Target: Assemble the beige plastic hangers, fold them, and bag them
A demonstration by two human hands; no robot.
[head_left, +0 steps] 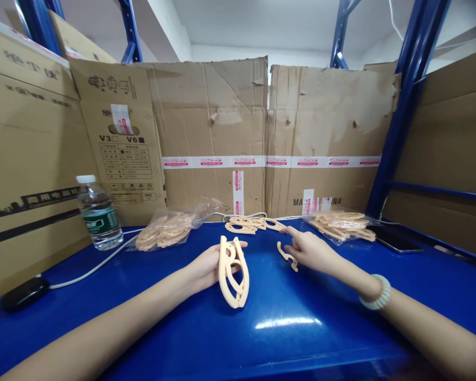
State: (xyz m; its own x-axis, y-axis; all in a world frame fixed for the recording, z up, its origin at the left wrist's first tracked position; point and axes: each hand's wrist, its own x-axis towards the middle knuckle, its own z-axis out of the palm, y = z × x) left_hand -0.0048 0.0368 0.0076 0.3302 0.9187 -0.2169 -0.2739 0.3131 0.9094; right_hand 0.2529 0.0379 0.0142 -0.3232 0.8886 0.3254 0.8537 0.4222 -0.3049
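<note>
My left hand grips a peach plastic folding hanger piece, held upright above the blue shelf surface. My right hand lies just right of it with the forefinger stretched toward a loose pile of peach parts. A small peach hook piece sits under its fingertips, touching them. A pale bead bracelet circles my right wrist.
Clear bags of peach parts lie at the back left and back right. A water bottle stands at left, a black device with a white cable near it, a phone at right. Cardboard boxes wall the back and sides.
</note>
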